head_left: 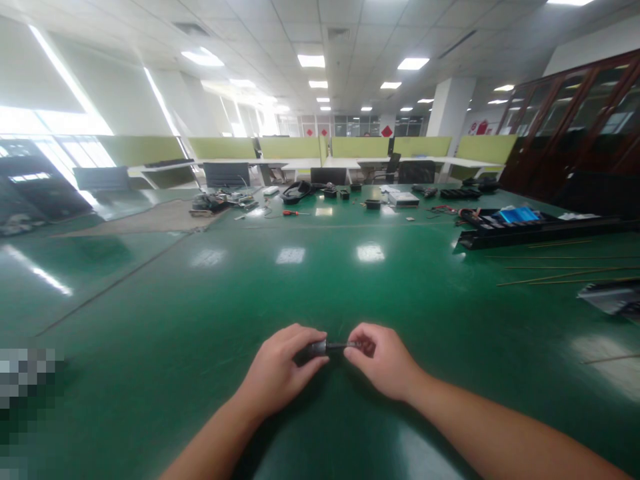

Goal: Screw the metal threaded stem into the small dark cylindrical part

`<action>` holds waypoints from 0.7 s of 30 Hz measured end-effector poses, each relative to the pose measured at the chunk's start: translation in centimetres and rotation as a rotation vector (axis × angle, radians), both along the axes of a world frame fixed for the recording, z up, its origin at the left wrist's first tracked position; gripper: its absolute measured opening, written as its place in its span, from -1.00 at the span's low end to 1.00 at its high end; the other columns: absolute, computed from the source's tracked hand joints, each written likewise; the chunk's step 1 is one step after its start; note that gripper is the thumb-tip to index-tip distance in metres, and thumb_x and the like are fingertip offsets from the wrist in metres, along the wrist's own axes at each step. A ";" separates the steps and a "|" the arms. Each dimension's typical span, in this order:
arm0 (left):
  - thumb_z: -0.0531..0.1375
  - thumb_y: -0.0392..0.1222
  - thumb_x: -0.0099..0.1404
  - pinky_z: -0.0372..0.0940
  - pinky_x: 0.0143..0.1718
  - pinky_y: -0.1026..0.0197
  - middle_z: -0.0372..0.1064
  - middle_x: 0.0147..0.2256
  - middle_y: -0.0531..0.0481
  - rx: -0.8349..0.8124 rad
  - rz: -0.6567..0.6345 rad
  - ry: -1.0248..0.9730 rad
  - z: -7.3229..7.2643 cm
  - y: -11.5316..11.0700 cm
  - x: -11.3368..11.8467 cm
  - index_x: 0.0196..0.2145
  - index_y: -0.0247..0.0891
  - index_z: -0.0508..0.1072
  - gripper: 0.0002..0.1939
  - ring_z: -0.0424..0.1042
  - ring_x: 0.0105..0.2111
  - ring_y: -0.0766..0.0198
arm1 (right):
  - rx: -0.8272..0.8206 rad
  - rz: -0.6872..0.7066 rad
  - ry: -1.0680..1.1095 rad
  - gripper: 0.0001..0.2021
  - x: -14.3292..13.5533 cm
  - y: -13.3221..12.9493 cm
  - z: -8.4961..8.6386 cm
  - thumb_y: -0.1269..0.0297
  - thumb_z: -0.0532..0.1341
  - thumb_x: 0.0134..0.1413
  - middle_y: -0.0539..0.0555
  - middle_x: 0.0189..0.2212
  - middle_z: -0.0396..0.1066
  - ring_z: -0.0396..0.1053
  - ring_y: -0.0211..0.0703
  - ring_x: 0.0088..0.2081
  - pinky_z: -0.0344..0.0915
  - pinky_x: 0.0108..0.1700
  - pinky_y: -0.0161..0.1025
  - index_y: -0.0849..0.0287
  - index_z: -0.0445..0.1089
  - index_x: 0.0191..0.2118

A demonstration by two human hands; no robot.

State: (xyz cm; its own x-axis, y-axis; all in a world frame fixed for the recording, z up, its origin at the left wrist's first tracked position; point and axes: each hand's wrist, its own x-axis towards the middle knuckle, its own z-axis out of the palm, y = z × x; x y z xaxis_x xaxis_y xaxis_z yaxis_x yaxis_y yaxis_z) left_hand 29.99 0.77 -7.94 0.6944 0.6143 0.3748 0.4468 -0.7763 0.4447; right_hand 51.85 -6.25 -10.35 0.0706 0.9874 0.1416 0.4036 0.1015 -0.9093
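My left hand (pixel 287 367) is closed around a short dark cylinder (pixel 319 347) with a greyish end, low in the middle of the view. A thin dark rod (pixel 337 345) sticks out of the cylinder's right end. My right hand (pixel 383 359) pinches the far end of that rod between thumb and fingers. Both hands are just over the green tabletop (pixel 320 293), with a small gap between them bridged by the rod. Most of the cylinder is hidden in my left palm.
A red screwdriver (pixel 291 213), a black headset-like object (pixel 297 192) and small black boxes lie toward the table's back. At right are a long black tray (pixel 545 230) and thin rods (pixel 565 269). A pixelated patch covers the lower left edge.
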 end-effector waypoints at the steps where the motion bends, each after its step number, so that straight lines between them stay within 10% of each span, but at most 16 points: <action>1: 0.24 -0.13 0.32 0.33 -0.12 0.17 0.47 -0.17 0.01 -0.002 0.001 0.001 0.0 0.0 0.0 -0.06 -0.09 0.47 -0.77 0.44 -0.18 0.20 | 0.000 -0.002 0.003 -0.94 0.0 0.0 0.0 0.32 0.26 0.04 -0.01 -0.46 0.43 0.34 -0.26 -0.44 0.24 -0.37 -0.35 0.20 0.43 -0.35; 21: 0.23 -0.12 0.33 0.34 -0.10 0.16 0.48 -0.15 -0.01 0.015 -0.001 0.002 0.1 0.4 -0.3 -0.05 -0.10 0.47 -0.76 0.46 -0.17 0.19 | -0.013 -0.029 0.014 -0.92 0.0 0.0 0.0 0.31 0.27 0.04 -0.01 -0.47 0.43 0.34 -0.26 -0.45 0.24 -0.38 -0.35 0.20 0.43 -0.35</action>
State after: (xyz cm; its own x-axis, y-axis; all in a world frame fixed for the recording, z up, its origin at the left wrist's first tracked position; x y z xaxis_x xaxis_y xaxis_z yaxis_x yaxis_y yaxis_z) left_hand 29.67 1.13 -7.89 0.6959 0.6077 0.3827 0.4466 -0.7835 0.4321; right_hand 51.88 -6.27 -10.33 0.1010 0.9866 0.1279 0.3931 0.0786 -0.9161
